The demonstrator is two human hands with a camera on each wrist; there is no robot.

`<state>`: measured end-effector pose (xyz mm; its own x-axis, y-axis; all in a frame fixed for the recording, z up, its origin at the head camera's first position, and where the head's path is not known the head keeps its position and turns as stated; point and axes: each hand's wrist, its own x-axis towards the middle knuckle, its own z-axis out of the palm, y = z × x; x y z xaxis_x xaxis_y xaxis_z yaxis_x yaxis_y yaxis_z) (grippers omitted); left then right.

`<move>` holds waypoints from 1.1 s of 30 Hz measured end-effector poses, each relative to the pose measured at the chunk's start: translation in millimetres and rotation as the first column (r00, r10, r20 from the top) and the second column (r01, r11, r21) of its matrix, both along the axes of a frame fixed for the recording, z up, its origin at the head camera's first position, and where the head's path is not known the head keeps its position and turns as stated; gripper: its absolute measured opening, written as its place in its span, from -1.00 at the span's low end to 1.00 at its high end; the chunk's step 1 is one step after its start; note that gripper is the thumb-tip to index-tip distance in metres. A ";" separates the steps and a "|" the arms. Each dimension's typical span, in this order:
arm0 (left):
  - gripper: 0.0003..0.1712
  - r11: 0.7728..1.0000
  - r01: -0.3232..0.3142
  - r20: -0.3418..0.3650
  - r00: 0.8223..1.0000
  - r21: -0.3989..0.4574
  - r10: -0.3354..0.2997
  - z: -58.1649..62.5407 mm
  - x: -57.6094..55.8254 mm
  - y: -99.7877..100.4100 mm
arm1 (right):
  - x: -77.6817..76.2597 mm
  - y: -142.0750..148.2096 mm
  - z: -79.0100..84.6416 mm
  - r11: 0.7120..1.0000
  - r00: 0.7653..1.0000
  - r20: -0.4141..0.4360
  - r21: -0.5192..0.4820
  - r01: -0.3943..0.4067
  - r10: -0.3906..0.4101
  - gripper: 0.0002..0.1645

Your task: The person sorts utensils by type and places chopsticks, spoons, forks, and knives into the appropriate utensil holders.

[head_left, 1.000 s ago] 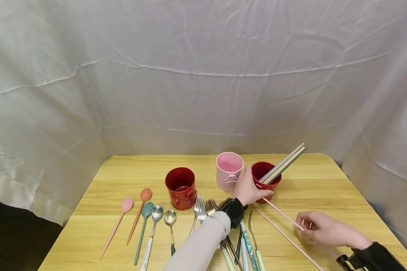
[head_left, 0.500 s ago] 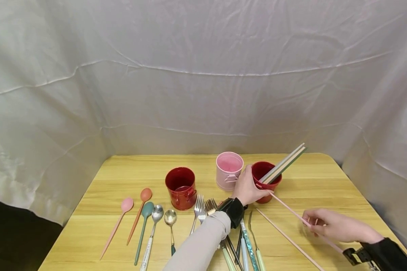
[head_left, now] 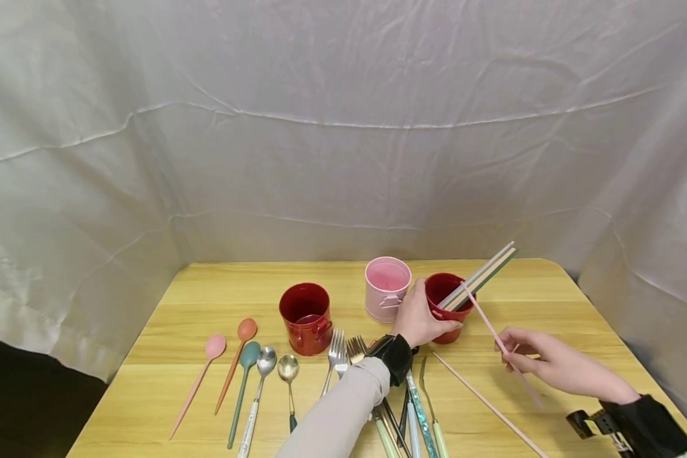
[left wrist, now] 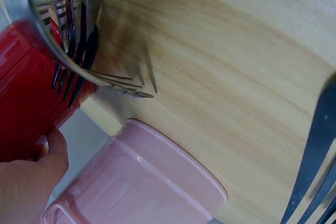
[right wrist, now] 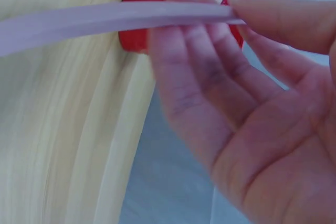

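One pink chopstick (head_left: 486, 320) had been swung upward since the earlier frame, pinched in the fingers of the right hand (head_left: 552, 361); its tip was seen across the red bucket (head_left: 451, 337), still clasped by the left hand (head_left: 420, 318).

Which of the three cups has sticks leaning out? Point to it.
The red cup on the right, held by the left hand: sticks slant over its rim. None show in the pink cup or other red cup.
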<state>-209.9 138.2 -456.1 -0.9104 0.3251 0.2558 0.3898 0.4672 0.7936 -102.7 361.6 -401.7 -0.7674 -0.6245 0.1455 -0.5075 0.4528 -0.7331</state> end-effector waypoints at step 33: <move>0.02 1.000 0.004 0.012 1.000 -0.006 -0.004 3.0 0.1 0.4 | -41.5 -60.9 42.9 0.470 0.791 -0.099 -0.846 0.253 -0.604 -0.69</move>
<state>-209.8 138.6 -453.1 -0.9121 0.3303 0.2429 0.3822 0.4703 0.7955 -144.2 300.7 -358.7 -0.6836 0.2638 0.6805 -0.6954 0.0476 -0.7171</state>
